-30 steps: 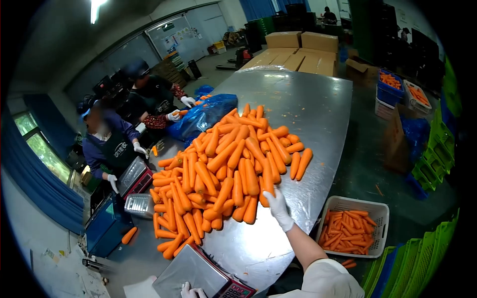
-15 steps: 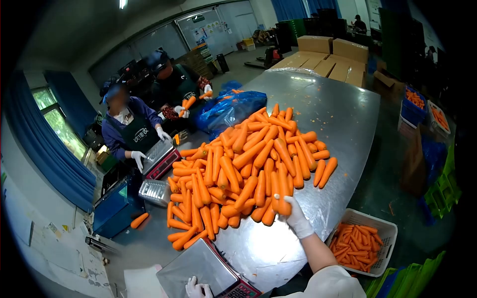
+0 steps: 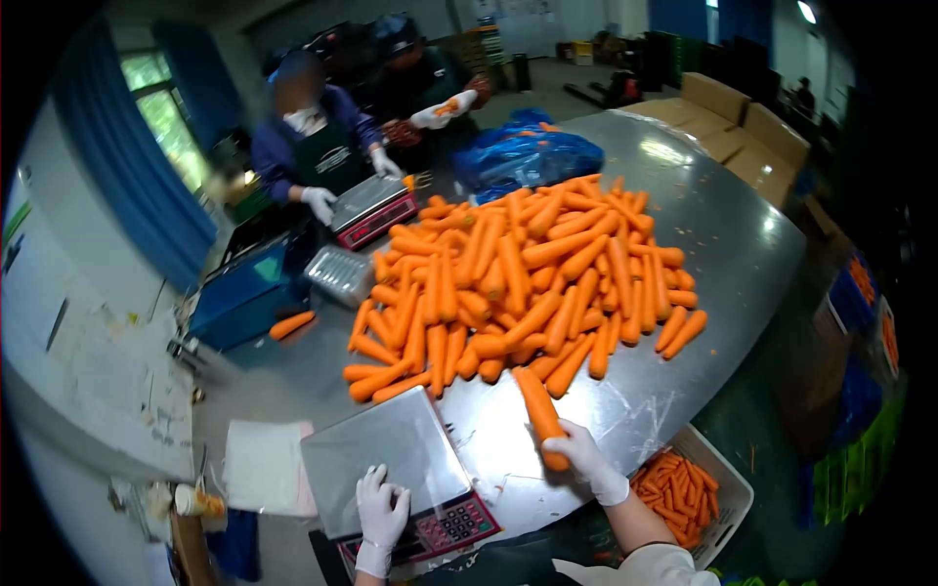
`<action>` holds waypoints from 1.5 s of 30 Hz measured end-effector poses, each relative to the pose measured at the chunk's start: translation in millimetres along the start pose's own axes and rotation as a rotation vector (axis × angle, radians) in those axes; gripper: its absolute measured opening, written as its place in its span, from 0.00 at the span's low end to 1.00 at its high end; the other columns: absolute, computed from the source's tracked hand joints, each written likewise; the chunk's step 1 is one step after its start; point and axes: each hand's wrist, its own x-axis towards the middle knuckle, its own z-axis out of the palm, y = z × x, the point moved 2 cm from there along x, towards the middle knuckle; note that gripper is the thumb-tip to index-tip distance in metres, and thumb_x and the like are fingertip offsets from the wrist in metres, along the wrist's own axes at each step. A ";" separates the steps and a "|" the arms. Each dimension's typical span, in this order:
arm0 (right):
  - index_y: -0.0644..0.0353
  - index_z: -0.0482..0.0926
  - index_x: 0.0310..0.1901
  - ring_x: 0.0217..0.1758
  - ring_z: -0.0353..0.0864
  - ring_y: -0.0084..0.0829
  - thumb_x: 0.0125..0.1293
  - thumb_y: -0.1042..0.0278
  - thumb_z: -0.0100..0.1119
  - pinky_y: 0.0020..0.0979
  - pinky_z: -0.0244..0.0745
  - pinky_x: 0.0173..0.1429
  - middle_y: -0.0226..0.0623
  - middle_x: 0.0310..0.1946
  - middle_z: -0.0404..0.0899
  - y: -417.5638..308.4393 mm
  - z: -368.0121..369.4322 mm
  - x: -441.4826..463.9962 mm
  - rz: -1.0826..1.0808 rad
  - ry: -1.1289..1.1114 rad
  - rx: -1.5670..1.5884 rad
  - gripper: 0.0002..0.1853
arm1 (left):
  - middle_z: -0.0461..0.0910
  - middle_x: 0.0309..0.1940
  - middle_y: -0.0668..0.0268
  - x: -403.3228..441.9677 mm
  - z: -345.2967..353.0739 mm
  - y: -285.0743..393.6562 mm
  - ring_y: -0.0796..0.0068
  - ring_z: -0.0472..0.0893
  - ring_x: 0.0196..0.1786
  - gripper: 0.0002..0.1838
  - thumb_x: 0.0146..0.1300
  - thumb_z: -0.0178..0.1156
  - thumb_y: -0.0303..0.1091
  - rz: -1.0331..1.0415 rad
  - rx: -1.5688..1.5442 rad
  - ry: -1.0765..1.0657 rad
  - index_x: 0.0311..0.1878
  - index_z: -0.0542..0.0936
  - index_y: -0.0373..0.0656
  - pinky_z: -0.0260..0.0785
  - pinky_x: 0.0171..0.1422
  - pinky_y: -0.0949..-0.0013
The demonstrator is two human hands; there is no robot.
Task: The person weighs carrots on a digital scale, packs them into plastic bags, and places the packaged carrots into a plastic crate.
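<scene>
My gloved right hand [image 3: 586, 461] is closed around the thick lower end of a carrot [image 3: 536, 408], held over the near side of the metal table [image 3: 747, 254]. A large heap of carrots [image 3: 528, 278] lies just beyond it. My gloved left hand [image 3: 382, 508] rests at the near edge of a red weighing scale's steel plate [image 3: 386, 449], fingers stretched out and apart, with nothing in them. The scale's keypad [image 3: 451, 525] shows to the right of that hand.
Across the table, a co-worker in an apron touches a second red scale [image 3: 376, 210]; another handles carrots. A clear plastic tray [image 3: 340, 275], a blue bag [image 3: 528, 161] and a lone carrot [image 3: 291, 325] lie around the heap. A white crate [image 3: 728, 523] of carrots stands below right.
My right hand has drawn a carrot away from the heap toward me. My left hand is more fully in view, still at the scale. The whole view has shifted and tilted.
</scene>
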 end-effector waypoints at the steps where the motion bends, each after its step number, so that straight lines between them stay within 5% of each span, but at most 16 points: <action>1: 0.66 0.76 0.47 0.54 0.69 0.40 0.49 0.62 0.63 0.33 0.67 0.57 0.46 0.54 0.67 -4.4 15.5 -2.5 -0.181 0.033 -0.309 0.23 | 0.73 0.50 0.51 1.1 -3.6 0.8 0.48 0.69 0.57 0.08 0.48 0.64 0.32 -0.018 -0.015 -0.047 0.28 0.75 0.42 0.56 0.63 0.50; 4: 0.60 0.79 0.44 0.58 0.66 0.50 0.44 0.61 0.66 0.37 0.61 0.63 0.52 0.56 0.65 -32.9 61.9 -15.9 -0.506 -0.096 -0.743 0.23 | 0.75 0.45 0.56 2.7 -6.3 2.4 0.52 0.71 0.53 0.07 0.47 0.64 0.31 -0.031 -0.011 0.002 0.29 0.77 0.43 0.61 0.59 0.55; 7: 0.52 0.80 0.41 0.53 0.65 0.57 0.41 0.62 0.64 0.42 0.66 0.57 0.55 0.57 0.62 -60.8 99.6 -17.0 -0.698 -0.277 -1.108 0.20 | 0.77 0.38 0.62 9.5 -10.5 10.8 0.59 0.74 0.43 0.05 0.48 0.63 0.30 -0.054 -0.112 0.018 0.29 0.78 0.43 0.66 0.48 0.60; 11: 0.52 0.81 0.36 0.47 0.67 0.54 0.40 0.61 0.62 0.41 0.70 0.49 0.55 0.55 0.62 -65.1 120.6 2.3 -0.783 -0.477 -1.430 0.17 | 0.76 0.37 0.60 6.6 -2.3 3.2 0.57 0.74 0.43 0.05 0.49 0.63 0.29 -0.154 -0.107 -0.021 0.31 0.79 0.42 0.67 0.49 0.60; 14: 0.54 0.82 0.38 0.47 0.69 0.53 0.40 0.58 0.63 0.40 0.70 0.53 0.56 0.56 0.63 -78.5 136.7 10.1 -0.660 -0.571 -1.554 0.20 | 0.76 0.37 0.60 4.6 -6.4 -9.3 0.56 0.74 0.43 0.06 0.50 0.62 0.29 -0.199 -0.032 0.188 0.33 0.79 0.42 0.67 0.49 0.59; 18: 0.54 0.82 0.38 0.46 0.70 0.51 0.40 0.57 0.64 0.40 0.71 0.50 0.55 0.55 0.64 -81.7 147.3 21.7 -0.736 -0.621 -1.670 0.20 | 0.76 0.37 0.60 2.0 -1.5 -11.8 0.57 0.75 0.43 0.08 0.51 0.62 0.30 -0.211 -0.114 0.027 0.35 0.79 0.42 0.69 0.47 0.60; 20: 0.55 0.82 0.37 0.45 0.71 0.49 0.40 0.56 0.64 0.39 0.73 0.47 0.54 0.53 0.64 -85.1 150.7 21.9 -0.533 -0.691 -1.858 0.19 | 0.76 0.36 0.60 2.9 -1.4 -8.4 0.59 0.76 0.41 0.08 0.50 0.63 0.32 -0.227 -0.119 -0.040 0.34 0.80 0.42 0.70 0.45 0.61; 26: 0.55 0.82 0.34 0.42 0.71 0.47 0.40 0.55 0.65 0.39 0.74 0.42 0.52 0.50 0.66 -89.0 137.1 18.7 -0.680 -0.628 -1.787 0.19 | 0.78 0.26 0.61 2.7 -7.0 -42.5 0.64 0.77 0.29 0.03 0.48 0.64 0.26 -0.514 -0.496 0.111 0.24 0.79 0.38 0.70 0.35 0.67; 30: 0.58 0.81 0.33 0.40 0.71 0.46 0.38 0.58 0.65 0.39 0.73 0.38 0.50 0.47 0.66 -82.1 151.3 12.2 -0.637 -0.638 -1.747 0.18 | 0.79 0.35 0.62 24.4 -21.7 13.6 0.61 0.76 0.43 0.03 0.46 0.64 0.26 -0.034 -0.214 0.209 0.23 0.79 0.42 0.66 0.50 0.62; 32: 0.59 0.80 0.37 0.45 0.72 0.51 0.40 0.59 0.64 0.42 0.74 0.43 0.54 0.51 0.66 -74.2 170.0 8.5 -0.661 -0.717 -1.627 0.21 | 0.79 0.40 0.62 27.8 -13.9 38.5 0.59 0.75 0.48 0.05 0.44 0.64 0.26 0.037 -0.271 0.189 0.26 0.77 0.42 0.63 0.57 0.60; 34: 0.60 0.78 0.40 0.46 0.72 0.52 0.42 0.59 0.64 0.43 0.74 0.45 0.55 0.53 0.65 -64.1 181.6 7.9 -0.797 -0.609 -1.489 0.21 | 0.78 0.43 0.60 31.2 -18.2 48.7 0.60 0.74 0.51 0.05 0.49 0.61 0.23 0.049 -0.355 0.129 0.30 0.76 0.39 0.63 0.59 0.62; 36: 0.60 0.74 0.46 0.50 0.71 0.56 0.51 0.59 0.62 0.44 0.73 0.49 0.60 0.58 0.62 -39.4 184.9 17.8 -0.978 -0.505 -1.191 0.21 | 0.76 0.47 0.57 25.3 -10.1 30.4 0.63 0.74 0.52 0.04 0.54 0.56 0.19 -0.271 -0.789 0.087 0.34 0.74 0.37 0.63 0.60 0.64; 38: 0.59 0.76 0.43 0.48 0.75 0.51 0.56 0.60 0.59 0.41 0.73 0.48 0.55 0.53 0.69 -39.6 183.6 21.3 -0.878 -0.517 -0.866 0.16 | 0.75 0.48 0.56 23.8 -12.8 20.8 0.63 0.75 0.52 0.03 0.57 0.54 0.19 -0.275 -0.739 0.137 0.33 0.73 0.37 0.64 0.60 0.65; 40: 0.60 0.78 0.42 0.44 0.79 0.42 0.58 0.62 0.59 0.31 0.73 0.49 0.50 0.42 0.77 -42.3 171.1 36.6 -0.424 -0.483 -0.836 0.13 | 0.76 0.47 0.55 18.6 -11.6 10.5 0.59 0.75 0.51 0.03 0.56 0.56 0.20 -0.200 -0.523 0.123 0.33 0.73 0.37 0.64 0.60 0.63; 42: 0.59 0.80 0.39 0.33 0.80 0.41 0.60 0.62 0.58 0.32 0.74 0.39 0.43 0.32 0.79 -58.7 142.4 60.0 -0.872 -0.193 -1.149 0.11 | 0.77 0.46 0.54 17.3 -12.7 14.3 0.56 0.75 0.51 0.03 0.54 0.57 0.21 -0.141 -0.423 0.124 0.32 0.73 0.38 0.64 0.60 0.61; 45: 0.57 0.80 0.34 0.31 0.79 0.42 0.59 0.65 0.57 0.36 0.74 0.36 0.39 0.28 0.79 -77.4 74.5 119.1 -0.808 0.337 -0.970 0.07 | 0.77 0.45 0.54 15.0 -7.2 13.4 0.56 0.75 0.52 0.05 0.53 0.57 0.19 -0.122 -0.448 0.140 0.32 0.73 0.37 0.63 0.60 0.60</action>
